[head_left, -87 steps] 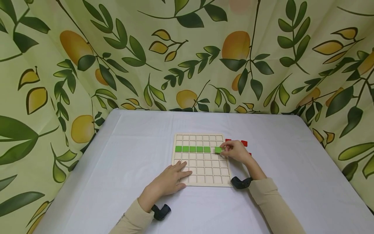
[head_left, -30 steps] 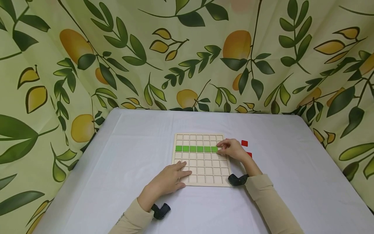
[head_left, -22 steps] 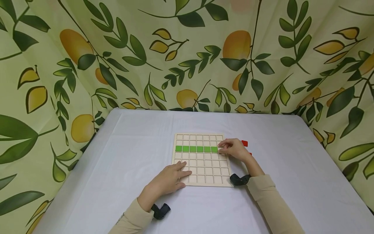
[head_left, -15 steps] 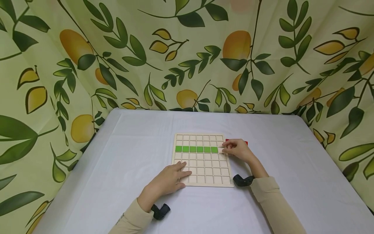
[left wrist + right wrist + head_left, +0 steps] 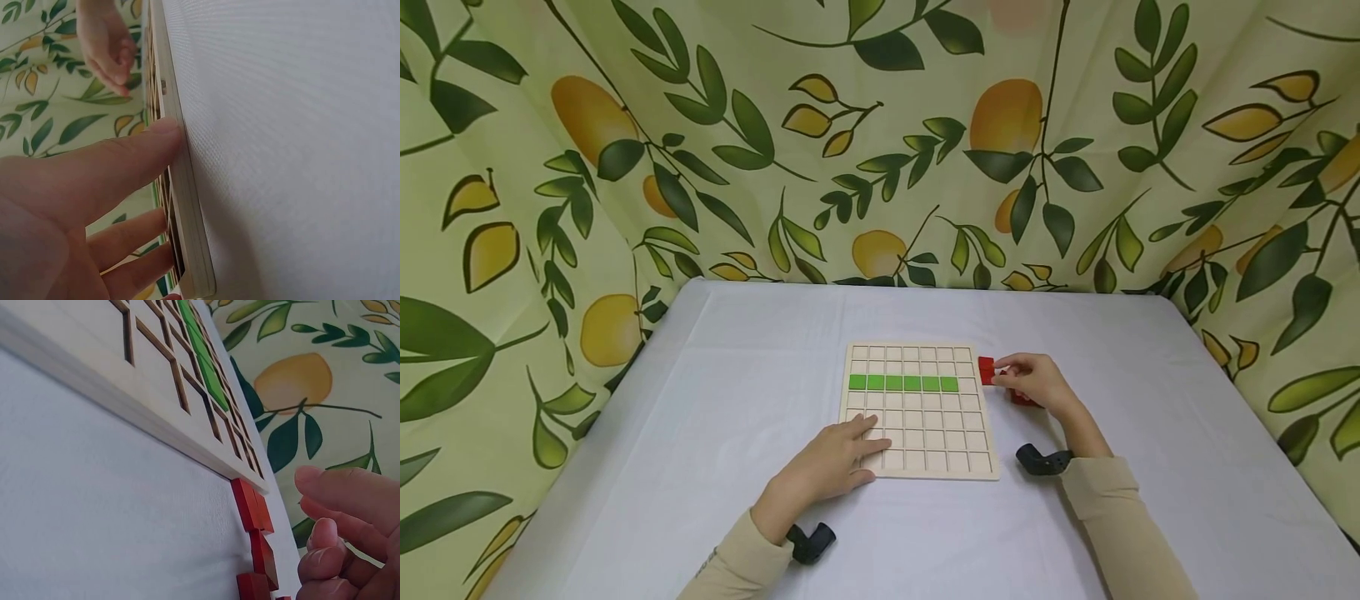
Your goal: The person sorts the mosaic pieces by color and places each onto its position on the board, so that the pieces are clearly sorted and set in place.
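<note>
A pale wooden grid board (image 5: 936, 437) lies on the table, with several green square tiles (image 5: 912, 383) in one row; the cell at that row's right end is bare. My left hand (image 5: 831, 460) rests on the board's near left corner, fingers spread, thumb (image 5: 164, 128) against the front edge in the left wrist view. Just right of the board my right hand (image 5: 1036, 381) hovers by several red square tiles (image 5: 987, 367), partly hiding them. In the right wrist view its loosely bent fingers (image 5: 350, 487) hold nothing, apart from the red tiles (image 5: 253, 509).
White cloth (image 5: 760, 358) covers the table. A curtain with a fruit and leaf print (image 5: 880, 167) hangs along the back and sides. Black devices are worn on both wrists, the right one (image 5: 1041, 460) just off the board's right edge.
My right hand set the last green tile into the row, let go, and moved right, off the board to the red tiles. My left hand has stayed put.
</note>
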Demonstrator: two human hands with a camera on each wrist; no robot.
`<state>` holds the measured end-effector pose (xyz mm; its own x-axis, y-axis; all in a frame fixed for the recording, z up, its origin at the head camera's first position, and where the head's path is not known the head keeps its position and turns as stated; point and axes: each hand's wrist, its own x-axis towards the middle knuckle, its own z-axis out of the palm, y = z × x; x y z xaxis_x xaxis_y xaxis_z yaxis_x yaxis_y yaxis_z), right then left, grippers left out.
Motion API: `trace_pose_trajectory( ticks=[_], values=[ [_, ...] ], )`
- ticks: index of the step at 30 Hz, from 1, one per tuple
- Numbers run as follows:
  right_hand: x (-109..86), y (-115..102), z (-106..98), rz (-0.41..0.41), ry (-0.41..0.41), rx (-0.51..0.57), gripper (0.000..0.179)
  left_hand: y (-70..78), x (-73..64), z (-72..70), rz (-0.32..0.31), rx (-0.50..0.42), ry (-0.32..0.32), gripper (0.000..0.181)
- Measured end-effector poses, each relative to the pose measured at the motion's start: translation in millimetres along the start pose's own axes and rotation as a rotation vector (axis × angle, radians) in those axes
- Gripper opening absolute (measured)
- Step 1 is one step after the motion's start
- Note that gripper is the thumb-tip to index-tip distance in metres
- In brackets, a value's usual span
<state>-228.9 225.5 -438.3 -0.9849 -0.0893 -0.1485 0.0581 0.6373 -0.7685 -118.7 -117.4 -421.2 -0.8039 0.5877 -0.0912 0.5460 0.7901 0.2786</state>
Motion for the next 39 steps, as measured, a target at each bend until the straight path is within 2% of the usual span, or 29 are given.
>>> trace_pose_trajectory(
  ticks=[6, 18, 27, 31, 39],
  values=[
    [-0.2, 7.3, -7.0, 0.002, 0.000, 0.025, 0.039, -0.6, 1.0, 1.6, 0.004, 0.003, 0.008, 0.045],
    [1.8, 19.4, -16.6, 0.069, 0.055, 0.030, 0.039, -2.2, 0.9, 2.6, 0.003, 0.007, 0.000, 0.045],
    [2.6, 25.3, -23.1, 0.096, 0.073, 0.013, 0.040, -2.9, -0.9, 2.3, 0.044, 0.009, 0.046, 0.044],
    [3.6, 27.8, -26.4, 0.106, 0.077, -0.001, 0.041, -1.1, -0.8, 0.3, 0.023, -0.012, 0.024, 0.045],
    [8.1, 34.9, -29.1, 0.144, 0.081, -0.015, 0.044, -1.1, 0.1, 0.6, 0.014, 0.013, 0.007, 0.044]
  ],
)
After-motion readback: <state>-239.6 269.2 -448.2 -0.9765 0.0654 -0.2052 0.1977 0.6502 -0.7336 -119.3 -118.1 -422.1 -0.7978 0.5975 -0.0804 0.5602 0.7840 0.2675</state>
